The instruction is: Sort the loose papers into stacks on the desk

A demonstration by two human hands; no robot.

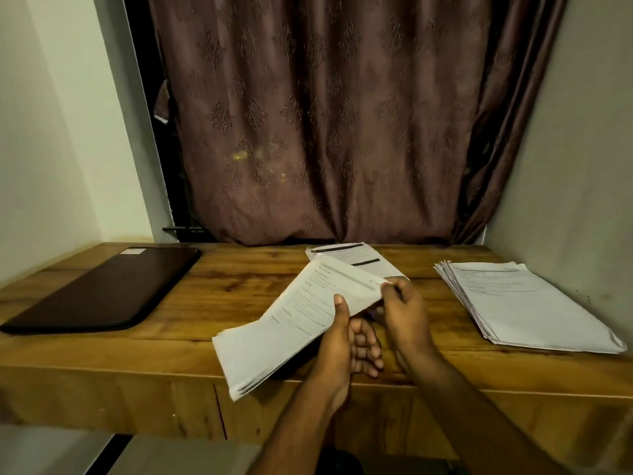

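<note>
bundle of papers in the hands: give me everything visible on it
The held bundle of papers is a sheaf of white printed sheets, text too blurred to read. It is lifted above the wooden desk near the front edge, tilted, with its lower corner hanging past that edge, where the layered sheet edges show. The left hand grips it from below, thumb pressed on the top page. The right hand pinches the top sheet's far corner, peeling it up so it bends away from the rest.
</note>
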